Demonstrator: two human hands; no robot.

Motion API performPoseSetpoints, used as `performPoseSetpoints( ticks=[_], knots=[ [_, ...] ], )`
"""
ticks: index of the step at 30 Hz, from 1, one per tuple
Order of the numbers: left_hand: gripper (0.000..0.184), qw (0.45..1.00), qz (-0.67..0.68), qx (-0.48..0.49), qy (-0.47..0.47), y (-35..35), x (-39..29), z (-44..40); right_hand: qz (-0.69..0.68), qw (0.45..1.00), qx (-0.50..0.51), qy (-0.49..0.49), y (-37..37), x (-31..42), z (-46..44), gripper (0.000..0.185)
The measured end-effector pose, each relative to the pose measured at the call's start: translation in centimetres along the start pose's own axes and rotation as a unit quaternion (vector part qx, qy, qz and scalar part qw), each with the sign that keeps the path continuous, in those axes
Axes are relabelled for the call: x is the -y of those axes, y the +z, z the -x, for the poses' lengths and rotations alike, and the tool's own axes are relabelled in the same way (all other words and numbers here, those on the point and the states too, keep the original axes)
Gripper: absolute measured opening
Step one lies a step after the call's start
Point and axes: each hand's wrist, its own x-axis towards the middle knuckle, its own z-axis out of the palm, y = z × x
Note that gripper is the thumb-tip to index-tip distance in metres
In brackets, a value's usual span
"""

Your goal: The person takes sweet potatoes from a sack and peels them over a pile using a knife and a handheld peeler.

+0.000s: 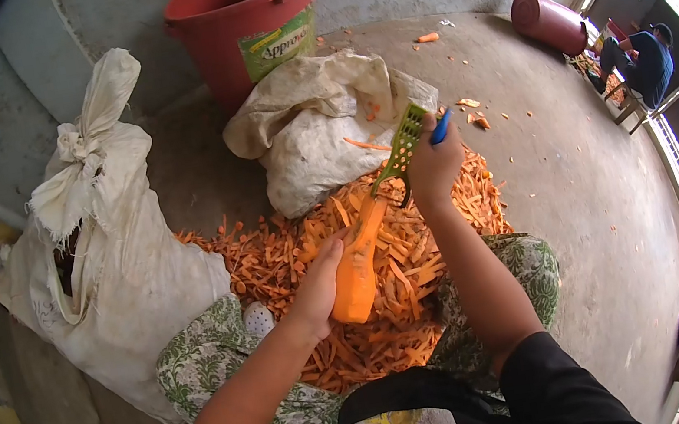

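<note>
Left hand [321, 292] clamped on carrot [357, 281], right hand [435, 164] round green peeler [405, 140]; peelings [408, 285] below, sack [314, 150] before bucket [214, 51].

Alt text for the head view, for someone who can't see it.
Left hand grips a large peeled orange vegetable; right hand holds a green perforated tool at its narrow end, over a heap of orange peelings. A knotted white sack stands left, a red plastic bucket beyond.

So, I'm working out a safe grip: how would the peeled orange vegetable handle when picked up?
The peeled orange vegetable is probably stiff, as it shows no sag in the left hand. Its bare, smooth-looking flesh could be slippery. Being thicker at its lower end, it may feel heavier there.
</note>
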Motion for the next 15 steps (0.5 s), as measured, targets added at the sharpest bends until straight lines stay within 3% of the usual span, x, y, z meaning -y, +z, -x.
performPoseSetpoints(
  ticks=[3, 5, 8, 9, 11, 15],
  knots=[
    [0.039, 0.999, -0.036, 0.012, 0.026, -0.3, -0.3, 0.6, -0.032, 0.994, -0.107, 0.004, -0.1, -2.1, -2.9, 0.027],
    [0.039, 0.998, -0.061, 0.012, 0.032, -0.5, -0.4, 0.7, -0.060, 0.991, -0.073, 0.094, -1.3, -2.3, -3.9, 0.028],
    [0.039, 0.999, 0.009, 0.003, 0.039, -0.6, -0.5, 0.1, -0.156, 0.988, -0.003, -0.001, -1.8, 3.1, 0.1, 0.030],
    [0.038, 0.998, 0.005, -0.012, 0.064, -0.8, -0.4, -0.3, -0.195, 0.979, 0.045, 0.037, -1.5, 3.6, 1.5, 0.031],
    [0.038, 0.996, 0.000, -0.028, 0.087, -1.0, -0.5, -0.3, -0.097, 0.991, 0.078, -0.051, -1.0, 3.0, 3.2, 0.030],
    [0.037, 0.997, 0.060, -0.020, 0.051, -1.0, -0.7, -0.4, -0.134, 0.989, 0.071, -0.001, -0.5, 2.0, 3.2, 0.031]
  ],
)
